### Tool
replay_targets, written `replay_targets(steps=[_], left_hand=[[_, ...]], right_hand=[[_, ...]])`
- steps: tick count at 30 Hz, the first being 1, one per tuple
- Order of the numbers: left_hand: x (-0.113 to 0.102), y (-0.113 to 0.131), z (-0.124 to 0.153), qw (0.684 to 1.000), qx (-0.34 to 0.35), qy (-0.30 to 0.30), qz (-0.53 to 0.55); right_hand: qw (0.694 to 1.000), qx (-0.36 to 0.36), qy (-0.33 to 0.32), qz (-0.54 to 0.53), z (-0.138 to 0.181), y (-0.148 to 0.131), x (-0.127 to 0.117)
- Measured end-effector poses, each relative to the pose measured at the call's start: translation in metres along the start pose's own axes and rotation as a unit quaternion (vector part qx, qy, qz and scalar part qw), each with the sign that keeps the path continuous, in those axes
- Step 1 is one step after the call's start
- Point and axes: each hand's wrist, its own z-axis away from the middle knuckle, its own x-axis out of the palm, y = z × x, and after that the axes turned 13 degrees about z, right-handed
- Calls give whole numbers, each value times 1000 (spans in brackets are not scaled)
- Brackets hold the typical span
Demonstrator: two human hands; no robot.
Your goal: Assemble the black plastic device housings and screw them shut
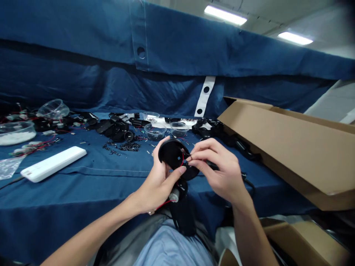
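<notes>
A: What's the left hand (158, 181) doing?

B: Gripping a round black housing (174, 157), fingers wrapped round its rim from the left, thumb pressing its lower edge. It's being held above the table edge, just over the lap, tilted toward the camera.

A: Right hand (219, 170)?

B: Pinching narrow at the housing's right side, fingertips closing on a thin red wire (182, 159) running across the black face. Looks like a dark tool handle is lying under the palm, can't tell for sure.

A: Anything hanging off the part?

B: A small grey motor (175, 194) is sitting just below the housing, with red lead trailing by the left wrist.

A: Bench?

B: Blue cloth table (105, 173). White flat bar (54, 163) is lying well left. Clear plastic cups (155, 131) are standing beyond the hands, black parts (115, 129) and loose screws (129, 147) scattered near them. Open cardboard box (291, 147) is sitting at right, flap leaning over the table.
</notes>
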Motion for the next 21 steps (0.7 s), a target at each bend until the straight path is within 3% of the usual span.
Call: replay_targets(steps=[5, 13, 21], left_hand=[[-4, 16, 0, 997, -62, -9, 50], [-9, 20, 2, 997, 58, 19, -45], [-11, 32, 5, 996, 2, -79, -46]], right_hand=[[998, -29, 46, 12, 2, 10, 6], [993, -75, 90, 32, 4, 14, 23], [969, -170, 164, 75, 14, 27, 33]])
